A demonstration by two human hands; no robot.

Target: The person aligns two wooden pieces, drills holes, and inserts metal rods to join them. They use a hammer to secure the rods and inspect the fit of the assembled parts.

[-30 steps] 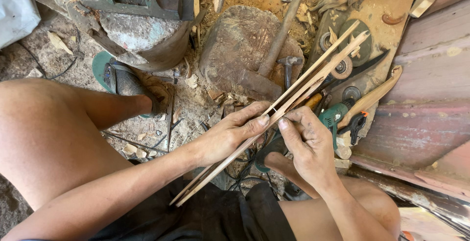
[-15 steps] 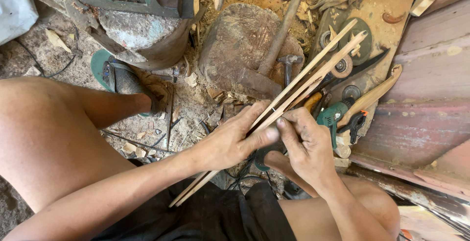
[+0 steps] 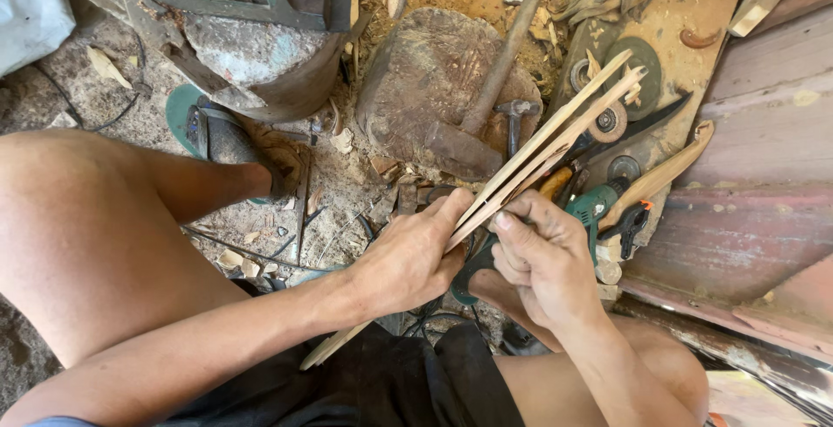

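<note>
Head view, thin wooden strips (image 3: 555, 136): a small bundle of pale slats held together, running on a slant from low by the person's lap up toward the far right of the floor, the top ends fanned slightly apart.
Head view, left hand (image 3: 412, 258): curled round the bundle from below, palm under the strips and thumb lying along their upper side, closed on them.
Head view, right hand (image 3: 542, 258): just right of the left hand, almost touching it, fingers bent and pinching the same strips at their middle.
Head view, strips against hands: both hands grip the middle stretch; the lower end sticks out below the left wrist, the longer part reaches past the fingertips.
Head view, floor: a hammer (image 3: 486, 101) lies on a worn wooden block (image 3: 416, 88) beyond the hands; a green power tool (image 3: 599, 206) lies just right of the right hand, under the strips' line.
</note>
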